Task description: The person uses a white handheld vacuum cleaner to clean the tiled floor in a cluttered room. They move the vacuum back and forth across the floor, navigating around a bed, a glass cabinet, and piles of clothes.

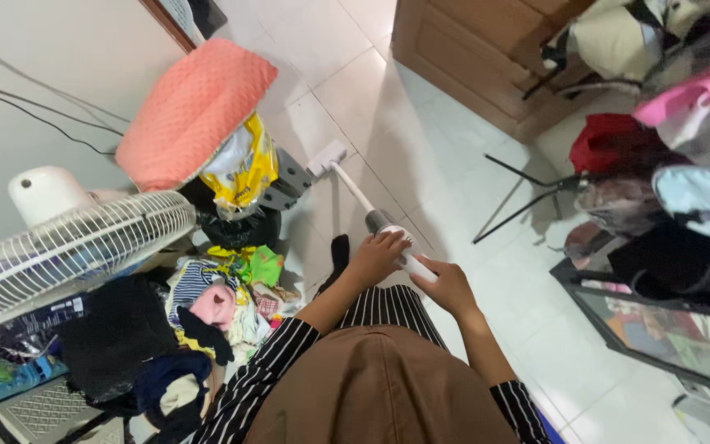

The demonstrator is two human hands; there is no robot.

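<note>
On the white tiled floor (421, 156), head view: a person holds a white stick vacuum (371, 215) slanted down and away, its head (327, 158) flat on the tiles just beside a grey block (289, 182). Left hand (378, 256) fingers closed over the upper body; right hand (447, 286) fingers wrapped on the handle end below. Judgement: keep both grips firm and the head flat, short strokes. Obstructions: clothes heap (215, 308), yellow bag (244, 168), pink cushion (195, 111) and white fan (67, 242) crowd the left; a black stand (527, 193) and wooden cabinet (470, 57) stand right.
</note>
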